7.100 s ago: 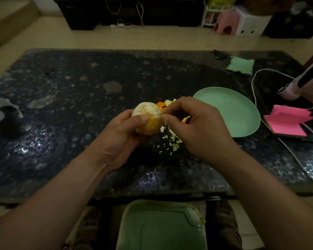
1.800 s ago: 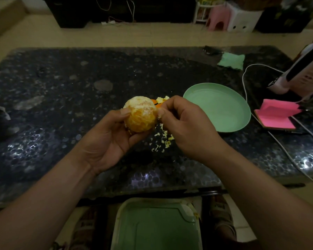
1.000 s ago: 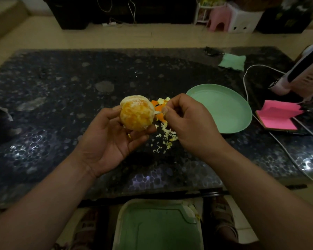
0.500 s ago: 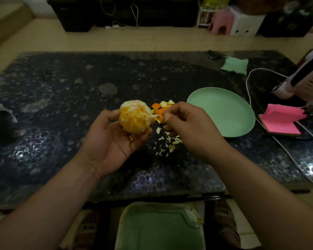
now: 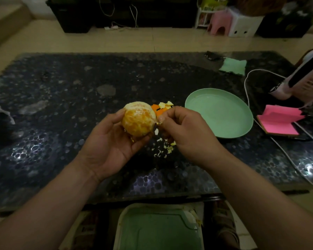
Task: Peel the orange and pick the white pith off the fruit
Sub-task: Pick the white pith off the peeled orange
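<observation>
Cradling peeled orange (image 5: 138, 119) in curled left hand (image 5: 112, 148); right hand (image 5: 184, 130) touching fruit's right flank, fingertips (image 5: 162, 120) pinching small pith scrap (image 5: 158, 123) there

A home living room: a low, dark pebble-patterned table (image 5: 61, 105) stands on a beige tiled floor (image 5: 98, 42). A black media cabinet (image 5: 76, 17) with trailing cables (image 5: 134, 13) sits at 12 o'clock, and 1 small pink stool (image 5: 219, 26) at 1 o'clock.
</observation>
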A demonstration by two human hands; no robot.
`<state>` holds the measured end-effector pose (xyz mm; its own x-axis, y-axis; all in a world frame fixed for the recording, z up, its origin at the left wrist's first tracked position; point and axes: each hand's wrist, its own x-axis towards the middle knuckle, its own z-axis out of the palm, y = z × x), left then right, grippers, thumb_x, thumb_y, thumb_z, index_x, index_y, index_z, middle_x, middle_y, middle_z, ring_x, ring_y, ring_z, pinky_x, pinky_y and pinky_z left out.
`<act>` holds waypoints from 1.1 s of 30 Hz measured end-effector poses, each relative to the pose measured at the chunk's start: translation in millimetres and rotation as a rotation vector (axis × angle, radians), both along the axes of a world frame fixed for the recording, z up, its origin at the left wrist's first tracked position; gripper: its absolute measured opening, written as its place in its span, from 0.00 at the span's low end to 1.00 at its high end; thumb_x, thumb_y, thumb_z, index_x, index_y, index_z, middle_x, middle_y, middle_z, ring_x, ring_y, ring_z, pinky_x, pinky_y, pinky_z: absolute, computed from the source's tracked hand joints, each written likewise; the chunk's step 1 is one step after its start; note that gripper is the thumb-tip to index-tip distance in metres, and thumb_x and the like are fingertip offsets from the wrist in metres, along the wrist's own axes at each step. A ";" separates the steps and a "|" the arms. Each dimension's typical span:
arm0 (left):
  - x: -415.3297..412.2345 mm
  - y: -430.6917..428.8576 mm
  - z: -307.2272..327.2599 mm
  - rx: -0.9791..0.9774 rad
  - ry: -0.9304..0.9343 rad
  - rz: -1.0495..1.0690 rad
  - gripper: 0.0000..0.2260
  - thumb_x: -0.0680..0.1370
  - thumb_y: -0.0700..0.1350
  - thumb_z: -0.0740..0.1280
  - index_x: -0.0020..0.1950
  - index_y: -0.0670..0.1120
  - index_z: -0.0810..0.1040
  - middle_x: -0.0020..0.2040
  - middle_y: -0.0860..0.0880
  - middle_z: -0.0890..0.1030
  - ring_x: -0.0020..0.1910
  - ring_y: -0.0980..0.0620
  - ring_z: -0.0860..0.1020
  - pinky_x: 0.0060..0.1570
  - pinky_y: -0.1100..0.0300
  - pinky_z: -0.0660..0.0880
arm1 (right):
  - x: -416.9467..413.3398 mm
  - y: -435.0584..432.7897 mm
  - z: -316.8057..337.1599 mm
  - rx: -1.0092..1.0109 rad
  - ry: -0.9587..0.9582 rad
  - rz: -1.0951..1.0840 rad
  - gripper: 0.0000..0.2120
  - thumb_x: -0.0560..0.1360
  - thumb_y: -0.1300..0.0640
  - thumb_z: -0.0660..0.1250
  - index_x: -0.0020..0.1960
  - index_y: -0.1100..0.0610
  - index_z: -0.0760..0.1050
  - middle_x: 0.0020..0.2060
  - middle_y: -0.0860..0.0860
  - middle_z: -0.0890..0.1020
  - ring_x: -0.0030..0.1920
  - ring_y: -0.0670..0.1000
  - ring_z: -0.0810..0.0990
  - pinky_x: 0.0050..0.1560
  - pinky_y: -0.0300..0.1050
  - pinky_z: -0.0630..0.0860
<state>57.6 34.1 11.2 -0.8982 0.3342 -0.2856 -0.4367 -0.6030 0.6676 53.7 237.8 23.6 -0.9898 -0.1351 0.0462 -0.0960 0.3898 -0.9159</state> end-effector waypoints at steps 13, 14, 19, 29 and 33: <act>-3.2 -3.5 -6.6 0.002 -0.026 -0.031 0.27 0.81 0.55 0.65 0.75 0.40 0.76 0.68 0.34 0.79 0.52 0.41 0.83 0.48 0.55 0.84 | -16.4 12.2 -30.0 0.588 0.080 -0.053 0.08 0.83 0.49 0.68 0.49 0.52 0.82 0.44 0.49 0.82 0.45 0.50 0.80 0.46 0.50 0.78; -3.5 -3.7 -7.7 -0.009 -0.023 -0.030 0.26 0.81 0.55 0.65 0.75 0.40 0.76 0.67 0.34 0.79 0.52 0.40 0.83 0.48 0.54 0.84 | -17.8 11.7 -29.4 0.617 0.114 -0.078 0.08 0.82 0.48 0.69 0.49 0.52 0.83 0.46 0.49 0.80 0.47 0.50 0.79 0.47 0.49 0.77; -2.6 -1.2 -8.9 -0.085 -0.013 -0.002 0.23 0.82 0.53 0.64 0.73 0.43 0.78 0.66 0.39 0.82 0.54 0.42 0.84 0.48 0.54 0.85 | -11.6 9.7 -11.3 0.386 0.210 -0.086 0.02 0.80 0.52 0.71 0.53 0.47 0.82 0.45 0.42 0.82 0.47 0.42 0.80 0.48 0.42 0.77; 1.2 4.2 -5.9 -0.157 0.016 0.049 0.18 0.82 0.52 0.65 0.69 0.46 0.82 0.65 0.42 0.84 0.55 0.46 0.84 0.48 0.54 0.85 | 1.2 7.8 -2.6 0.389 0.314 0.005 0.03 0.80 0.51 0.73 0.52 0.47 0.85 0.43 0.39 0.81 0.45 0.41 0.79 0.48 0.38 0.76; 0.4 3.5 -7.7 -0.193 0.024 0.042 0.21 0.81 0.52 0.67 0.71 0.45 0.80 0.67 0.41 0.83 0.58 0.46 0.84 0.50 0.54 0.84 | 0.8 8.7 -2.7 0.459 0.374 0.027 0.03 0.80 0.51 0.72 0.51 0.49 0.85 0.43 0.40 0.80 0.45 0.43 0.78 0.48 0.45 0.78</act>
<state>58.1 37.6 3.5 -0.9174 0.2373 -0.3195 -0.3967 -0.4800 0.7825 54.5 246.5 21.0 -0.9133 -0.2491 0.3222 -0.3955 0.7310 -0.5560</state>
